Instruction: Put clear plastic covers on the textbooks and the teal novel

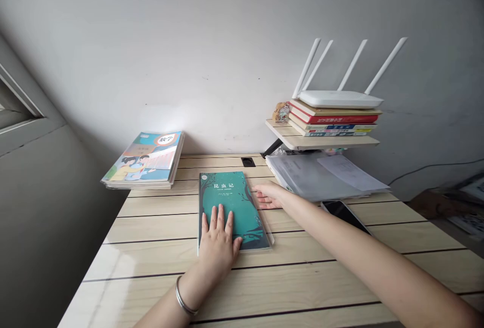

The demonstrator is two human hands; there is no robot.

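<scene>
Left hand (218,239): flat on the near part of the green book's cover, fingers spread, palm down; a silver bangle (184,298) on the wrist.
Right hand (269,195): at the book's right edge, fingers loosely extended, touching the edge, not closed round it.
Green book (236,202): lies shut in a clear cover on the wooden desk (151,227), about mid-desk.
Far left: stack of textbooks (145,160) overhanging the corner.
Right: papers (325,176), a dark phone (344,214) just near of them.
Far right: shelf (325,141) with books (335,120) and a white router (340,98) on top.
</scene>
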